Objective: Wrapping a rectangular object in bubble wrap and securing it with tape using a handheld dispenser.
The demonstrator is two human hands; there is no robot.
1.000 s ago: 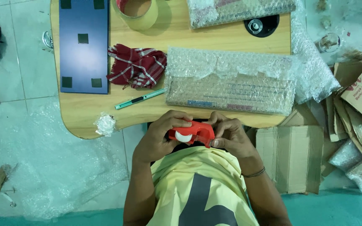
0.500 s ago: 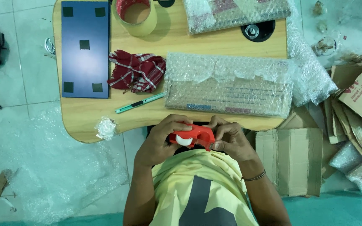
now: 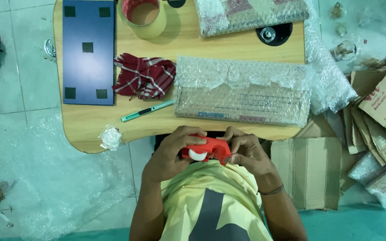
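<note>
- One light wooden table [image 3: 90, 127] with a rounded edge fills the upper view.
- A long flat parcel wrapped in clear bubble wrap [image 3: 242, 91] lies on it, near the person.
- A dark blue rectangular panel [image 3: 88, 51] lies at the far left.
- A red checked cloth [image 3: 144, 76] sits between them.
- Left hand [image 3: 168, 154] and right hand [image 3: 246, 149], both hands clenched around a red plastic tape dispenser [image 3: 206, 149], hold it just below the table edge, above a yellow shirt [image 3: 211, 201].

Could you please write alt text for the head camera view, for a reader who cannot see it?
Seen from above, a person's left hand and right hand together hold a red tape dispenser close to their yellow shirt, at the near edge of a wooden table. On the table lie a bubble-wrapped parcel, a green utility knife, a red checked cloth and a dark blue panel.
</note>
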